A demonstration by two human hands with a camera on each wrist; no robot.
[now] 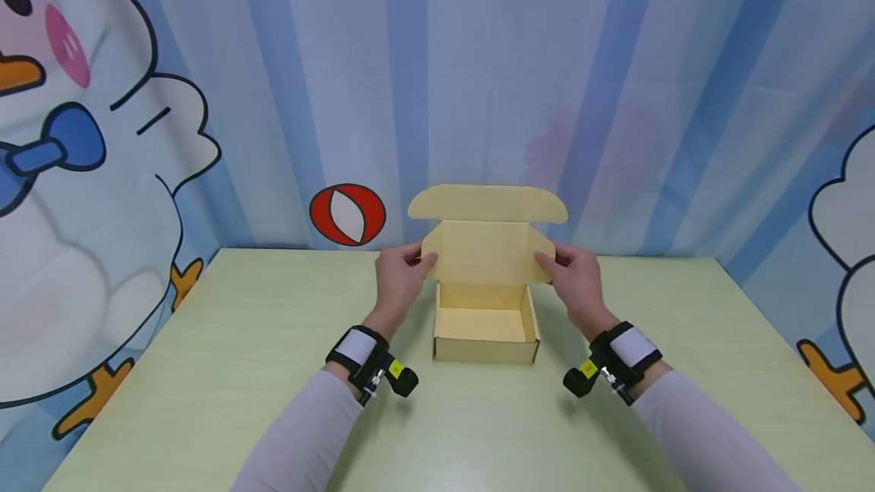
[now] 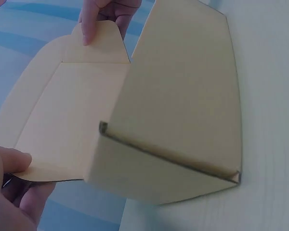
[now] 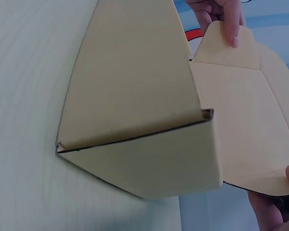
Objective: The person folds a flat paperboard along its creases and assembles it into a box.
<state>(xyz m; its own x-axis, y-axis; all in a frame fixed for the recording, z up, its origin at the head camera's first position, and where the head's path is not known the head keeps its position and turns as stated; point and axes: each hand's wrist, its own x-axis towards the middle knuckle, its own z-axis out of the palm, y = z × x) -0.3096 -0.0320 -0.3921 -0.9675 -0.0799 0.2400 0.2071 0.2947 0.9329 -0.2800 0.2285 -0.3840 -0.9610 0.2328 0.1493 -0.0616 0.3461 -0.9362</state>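
A small cardboard box (image 1: 485, 348) stands on the table with its lid (image 1: 484, 249) raised upright at the back. Nothing lies inside the box. Along the lid's top edge runs a wide rounded tuck flap (image 1: 488, 203), and a small side flap juts from each side. My left hand (image 1: 399, 279) pinches the left side flap (image 2: 53, 174) between thumb and fingers. On the other side my right hand (image 1: 577, 283) pinches the right side flap (image 3: 272, 182) in the same way. Both wrist views show the box's front wall (image 2: 178, 86) close up.
The pale table (image 1: 273, 294) reaches back to a blue striped curtain (image 1: 478, 82) printed with cartoon birds and a red and white ball (image 1: 324, 215). A strapped camera (image 1: 402, 380) sits on the left wrist, another camera (image 1: 579, 382) on the right.
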